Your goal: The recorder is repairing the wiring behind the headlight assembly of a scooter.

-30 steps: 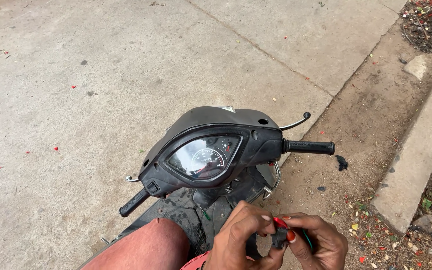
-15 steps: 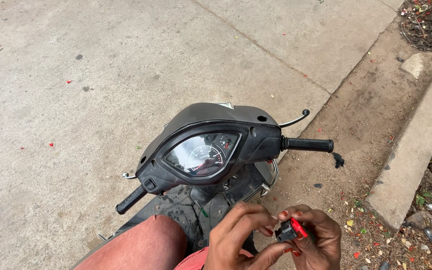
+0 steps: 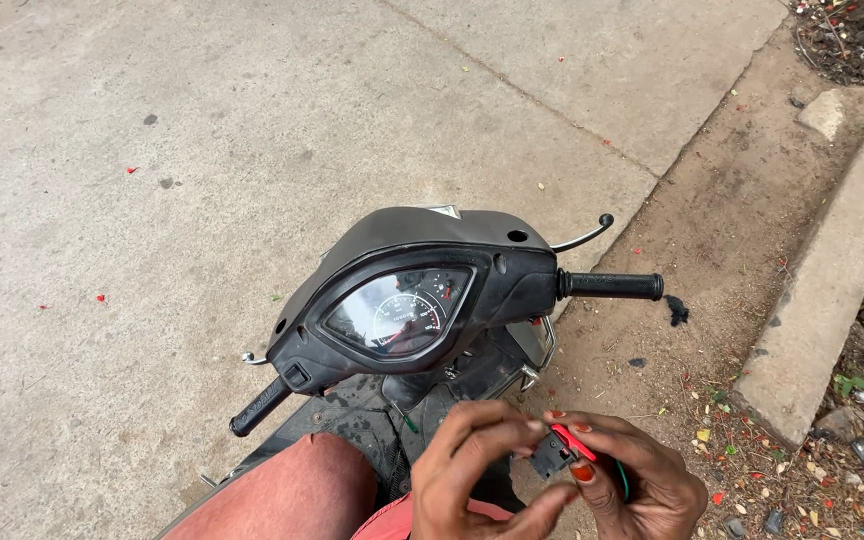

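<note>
Low in the head view, my left hand [image 3: 477,470] and my right hand [image 3: 632,480] meet around a small black part with a red piece [image 3: 564,446]. Both hands pinch it between fingertips; a thin green wire curls by my right palm. Just above them stands a black scooter handlebar unit [image 3: 422,290] with a glass speedometer [image 3: 397,312]. Its right grip [image 3: 612,286] and brake lever [image 3: 582,236] point right, its left grip [image 3: 260,405] points down-left. My bare knee [image 3: 287,495] shows at the bottom.
Grey concrete paving [image 3: 252,130] fills the left and top. A dirt strip [image 3: 742,230] runs along a concrete kerb [image 3: 832,290] on the right, with litter and leaves [image 3: 832,470] beside it.
The view has shifted a little. My fingers have turned the small part, so its red piece now shows on top between both hands.
</note>
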